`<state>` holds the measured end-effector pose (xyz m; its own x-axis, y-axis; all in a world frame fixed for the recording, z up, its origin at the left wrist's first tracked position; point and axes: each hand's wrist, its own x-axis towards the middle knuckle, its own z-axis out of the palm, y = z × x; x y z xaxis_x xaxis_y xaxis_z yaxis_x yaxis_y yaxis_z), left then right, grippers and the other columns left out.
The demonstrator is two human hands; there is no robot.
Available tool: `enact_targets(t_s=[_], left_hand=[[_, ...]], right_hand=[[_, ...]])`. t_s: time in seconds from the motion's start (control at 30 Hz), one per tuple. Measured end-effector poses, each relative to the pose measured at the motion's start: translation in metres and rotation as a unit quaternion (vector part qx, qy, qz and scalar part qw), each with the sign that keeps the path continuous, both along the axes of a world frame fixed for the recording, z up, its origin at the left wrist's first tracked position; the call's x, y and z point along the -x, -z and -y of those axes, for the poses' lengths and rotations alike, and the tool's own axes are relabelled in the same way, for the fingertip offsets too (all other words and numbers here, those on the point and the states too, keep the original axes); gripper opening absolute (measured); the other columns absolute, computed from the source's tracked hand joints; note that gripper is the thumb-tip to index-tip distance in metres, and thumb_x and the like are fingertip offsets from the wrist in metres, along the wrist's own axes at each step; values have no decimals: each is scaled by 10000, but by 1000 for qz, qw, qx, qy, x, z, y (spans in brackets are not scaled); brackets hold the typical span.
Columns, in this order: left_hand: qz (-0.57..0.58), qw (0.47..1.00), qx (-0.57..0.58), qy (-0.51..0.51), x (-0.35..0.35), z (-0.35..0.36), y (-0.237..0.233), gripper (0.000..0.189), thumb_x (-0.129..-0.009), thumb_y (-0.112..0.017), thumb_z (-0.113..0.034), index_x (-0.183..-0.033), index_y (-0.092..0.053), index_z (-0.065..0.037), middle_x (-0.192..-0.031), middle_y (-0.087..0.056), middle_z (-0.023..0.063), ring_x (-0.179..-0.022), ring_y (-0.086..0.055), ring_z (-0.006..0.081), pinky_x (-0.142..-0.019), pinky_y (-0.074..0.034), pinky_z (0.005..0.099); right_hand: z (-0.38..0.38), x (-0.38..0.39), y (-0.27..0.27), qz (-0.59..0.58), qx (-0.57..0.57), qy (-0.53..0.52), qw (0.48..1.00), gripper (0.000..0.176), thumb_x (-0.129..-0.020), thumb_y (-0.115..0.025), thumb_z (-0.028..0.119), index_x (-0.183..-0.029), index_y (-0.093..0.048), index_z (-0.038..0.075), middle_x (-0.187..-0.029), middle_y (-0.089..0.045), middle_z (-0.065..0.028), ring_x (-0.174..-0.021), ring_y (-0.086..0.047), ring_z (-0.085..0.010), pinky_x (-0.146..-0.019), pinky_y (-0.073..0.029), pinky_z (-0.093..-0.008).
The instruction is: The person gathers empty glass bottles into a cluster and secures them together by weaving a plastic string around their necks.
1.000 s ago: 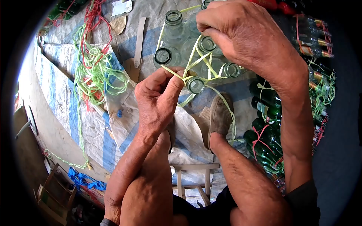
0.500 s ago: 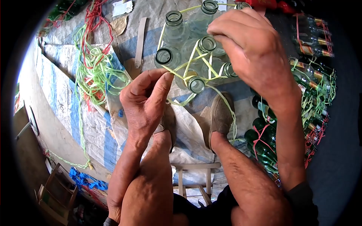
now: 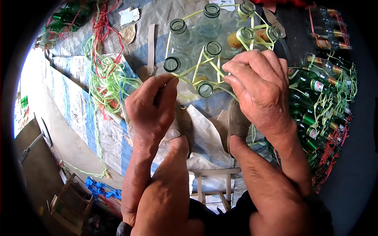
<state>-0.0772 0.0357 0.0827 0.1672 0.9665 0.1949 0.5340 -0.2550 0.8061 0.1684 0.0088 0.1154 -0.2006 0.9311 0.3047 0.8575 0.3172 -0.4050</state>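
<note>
Several clear glass bottles (image 3: 183,39) stand upright in a tight cluster, mouths up. Yellow-green plastic twine (image 3: 196,69) runs around and between their necks. My left hand (image 3: 151,104) is closed, thumb and forefinger pinching the twine just left of the nearest bottle (image 3: 205,89). On that bottle's other side, my right hand (image 3: 260,88) also pinches the twine between thumb and forefinger, its other fingers curled. Part of the cluster's right side is hidden behind my right hand.
A tangle of light green twine (image 3: 106,84) and red twine (image 3: 105,31) lies to the left. Bundled green bottles (image 3: 311,86) lie at the right. A wooden stool (image 3: 214,172) is between my legs, and a cardboard strip (image 3: 151,49) rests on the striped sheet.
My right hand has come down and toward me from the far right bottles, uncovering necks looped with twine. My left hand still pinches the twine; the view has shifted slightly.
</note>
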Motion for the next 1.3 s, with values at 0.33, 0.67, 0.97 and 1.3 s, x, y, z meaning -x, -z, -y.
enact_targets(t_s=[0.33,0.67,0.97,1.3], left_hand=[[-42,996,-45,67,10,-10,-7,116,-902,-802,38,-1004,-769,-6,-785,-723,99,-621,-667,166,-591,-524,300],[-181,967,72,165,11,-37,-63,43,-921,-776,-75,-960,-766,-58,-829,-725,113,-679,-714,326,-607,-549,395],[-264,908,-20,324,-6,-75,-100,25,-912,-745,-14,-928,-730,-2,-790,-691,142,-681,-695,328,-628,-539,400],[-250,900,-7,357,-6,-124,-55,103,-939,-775,-60,-998,-786,23,-904,-790,138,-776,-772,244,-717,-597,349]], right_hand=[[4,-4,1,-4,8,4,1000,314,-737,-883,47,-1029,-793,122,-1044,-724,34,-962,-628,-217,-845,-432,-380],[5,-2,3,-14,9,16,1000,287,-745,-874,43,-1013,-795,109,-1043,-732,29,-967,-633,-215,-862,-425,-374],[5,1,3,-7,6,19,1000,234,-768,-862,51,-985,-792,104,-1034,-734,28,-950,-634,-213,-862,-419,-373],[6,2,4,-14,2,21,1000,251,-739,-850,23,-968,-792,107,-1025,-738,42,-941,-630,-204,-847,-414,-365]])
